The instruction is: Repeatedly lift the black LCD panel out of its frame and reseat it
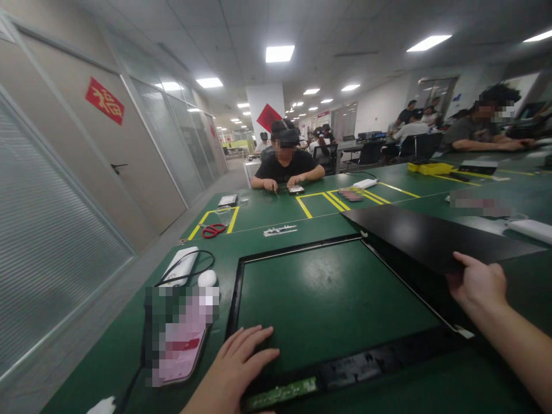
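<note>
Black panel (401, 233), one: tilted, at the right side of the black frame (366, 365), near edge pinched in my right hand (478, 287). Likely light, stiff, slick, crackable if flexed; best held by opposite edges. Frame: flat on the green table (332, 293), slender; my left hand (237, 365), fingers spread, at its near-left corner.

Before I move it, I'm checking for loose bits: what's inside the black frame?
Green tabletop shows inside the black frame; whatever the left hand covers at the near left corner can't be seen.
</note>
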A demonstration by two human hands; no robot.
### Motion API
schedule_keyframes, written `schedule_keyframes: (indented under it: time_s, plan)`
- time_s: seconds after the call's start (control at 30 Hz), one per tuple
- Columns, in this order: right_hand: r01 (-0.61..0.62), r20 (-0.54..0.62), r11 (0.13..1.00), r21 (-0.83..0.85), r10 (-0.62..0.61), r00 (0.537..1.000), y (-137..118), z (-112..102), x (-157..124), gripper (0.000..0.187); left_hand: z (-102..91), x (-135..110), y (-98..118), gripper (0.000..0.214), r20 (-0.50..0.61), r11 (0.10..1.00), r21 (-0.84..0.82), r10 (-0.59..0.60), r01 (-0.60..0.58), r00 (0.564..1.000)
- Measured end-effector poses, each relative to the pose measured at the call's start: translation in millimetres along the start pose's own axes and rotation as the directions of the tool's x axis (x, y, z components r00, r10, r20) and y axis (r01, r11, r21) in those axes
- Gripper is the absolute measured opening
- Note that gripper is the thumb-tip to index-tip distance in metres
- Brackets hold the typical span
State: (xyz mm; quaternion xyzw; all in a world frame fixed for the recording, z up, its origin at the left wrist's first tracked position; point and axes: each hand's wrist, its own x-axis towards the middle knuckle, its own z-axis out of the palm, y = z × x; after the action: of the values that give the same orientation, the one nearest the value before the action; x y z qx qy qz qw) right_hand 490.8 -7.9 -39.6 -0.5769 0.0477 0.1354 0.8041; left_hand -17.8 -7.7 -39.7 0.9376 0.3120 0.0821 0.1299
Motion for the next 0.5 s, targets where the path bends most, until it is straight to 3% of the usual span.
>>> schedule_keyframes:
  time_s: [0.2, 0.37, 0.43, 0.5]
  plan:
    - [0.018, 0.044, 0.999, 0.035, -0.02, 0.999, -15, 1, -24, 0.042, 5.7, -3, -1, 0.069, -0.085, 0.999, -0.051, -0.019, 0.015, 0.996]
    - [-0.012, 0.154, 0.999, 0.051, 0.004, 0.988, -25, 0, -49, 0.032, 13.7, -8, -9, 0.068, -0.101, 0.959, -0.278, -0.094, 0.063, 0.99]
    - [-0.031, 0.227, 0.999, 0.018, 0.026, 0.974, -28, -1, -55, 0.024, 15.8, -7, -10, 0.061, -0.128, 0.901, -0.418, -0.182, 0.113, 0.975]
    - [-0.059, 0.262, 0.996, -0.06, 0.073, 0.962, -30, -3, -56, 0.02, 15.7, -3, -9, 0.052, -0.216, 0.783, -0.598, -0.364, 0.172, 0.906]
